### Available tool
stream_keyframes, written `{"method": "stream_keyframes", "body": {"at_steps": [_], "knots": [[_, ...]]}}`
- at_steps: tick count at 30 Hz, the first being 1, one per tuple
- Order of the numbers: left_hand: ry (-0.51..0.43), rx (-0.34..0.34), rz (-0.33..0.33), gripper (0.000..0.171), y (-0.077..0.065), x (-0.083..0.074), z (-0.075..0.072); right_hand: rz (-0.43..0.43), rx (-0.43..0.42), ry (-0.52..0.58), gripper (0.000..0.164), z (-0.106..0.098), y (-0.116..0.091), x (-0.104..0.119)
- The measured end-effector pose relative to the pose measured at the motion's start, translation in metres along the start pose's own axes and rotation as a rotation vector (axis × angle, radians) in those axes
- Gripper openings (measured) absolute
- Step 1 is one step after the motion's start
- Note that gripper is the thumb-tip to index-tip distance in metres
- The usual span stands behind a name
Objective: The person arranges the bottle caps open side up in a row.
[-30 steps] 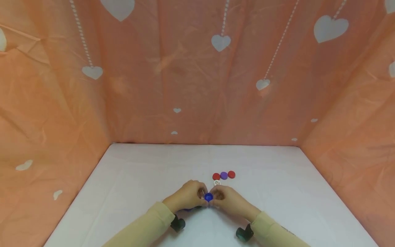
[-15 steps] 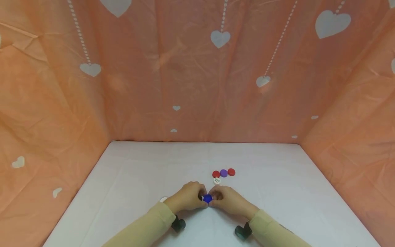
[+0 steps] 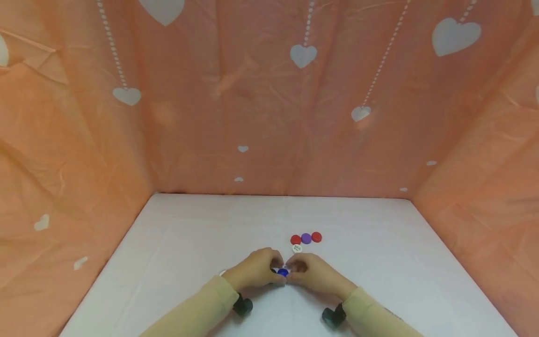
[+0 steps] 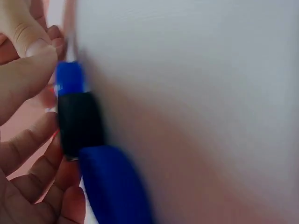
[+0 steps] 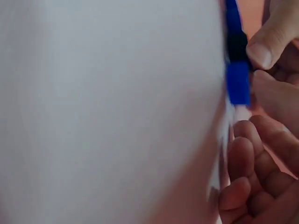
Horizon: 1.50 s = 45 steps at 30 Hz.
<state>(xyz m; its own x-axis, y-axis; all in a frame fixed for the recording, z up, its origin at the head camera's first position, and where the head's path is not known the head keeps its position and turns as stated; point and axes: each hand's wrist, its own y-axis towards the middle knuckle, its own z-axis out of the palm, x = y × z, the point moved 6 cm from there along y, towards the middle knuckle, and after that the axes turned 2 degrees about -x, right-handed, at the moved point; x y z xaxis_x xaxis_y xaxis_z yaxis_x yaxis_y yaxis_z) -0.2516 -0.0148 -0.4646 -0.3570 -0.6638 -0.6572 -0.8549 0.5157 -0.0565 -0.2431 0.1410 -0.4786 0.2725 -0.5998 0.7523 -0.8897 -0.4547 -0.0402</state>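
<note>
A small blue bottle cap [image 3: 283,272] lies between my two hands in the head view. My left hand [image 3: 260,267] and right hand [image 3: 315,271] meet around it with curled fingers, thumbs on the near side. In the left wrist view the small cap stands end to end with a black cap [image 4: 81,123] and a wider blue cap [image 4: 114,186]. From the right wrist view, the right thumb [image 5: 280,100] presses near the small cap's side, while the left thumb [image 5: 266,53] overlaps the black cap. My left hand hides most of this row from above.
Beyond the hands lie a red cap [image 3: 295,239], a purple cap [image 3: 306,238] and a second red cap [image 3: 316,237], side by side. A white cap [image 3: 296,248] sits just in front of them. Another white piece [image 3: 222,272] peeks out behind the left wrist.
The small blue cap has shifted slightly down toward my body and shows less between the fingers. Both hands stay close together. The white piece behind the left wrist has come into sight.
</note>
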Motion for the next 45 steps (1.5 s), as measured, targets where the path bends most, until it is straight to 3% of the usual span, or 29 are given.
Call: {"method": "stream_keyframes", "body": {"at_steps": [8,15,21,30,38,45], "knots": [[-0.312,-0.051,-0.102,0.032,0.031,0.009,-0.008,0.132,-0.205,0.120,0.034,-0.031,0.006,-0.022],[-0.441,-0.012,-0.152,0.031,0.050,0.019,0.001,0.188,-0.221,0.162,0.033,-0.028,0.014,-0.033],[-0.471,0.029,-0.245,0.027,0.053,0.026,0.004,0.249,-0.193,0.178,0.032,-0.023,0.016,-0.037],[-0.418,-0.002,-0.247,0.026,0.054,0.016,0.005,0.277,-0.218,0.165,0.034,-0.024,0.016,-0.041],[-0.457,-0.046,-0.268,0.024,0.054,0.009,0.006,0.260,-0.221,0.155,0.032,-0.025,0.018,-0.038],[-0.474,-0.027,-0.295,0.022,0.056,0.010,0.006,0.265,-0.213,0.141,0.029,-0.027,0.017,-0.039]]}}
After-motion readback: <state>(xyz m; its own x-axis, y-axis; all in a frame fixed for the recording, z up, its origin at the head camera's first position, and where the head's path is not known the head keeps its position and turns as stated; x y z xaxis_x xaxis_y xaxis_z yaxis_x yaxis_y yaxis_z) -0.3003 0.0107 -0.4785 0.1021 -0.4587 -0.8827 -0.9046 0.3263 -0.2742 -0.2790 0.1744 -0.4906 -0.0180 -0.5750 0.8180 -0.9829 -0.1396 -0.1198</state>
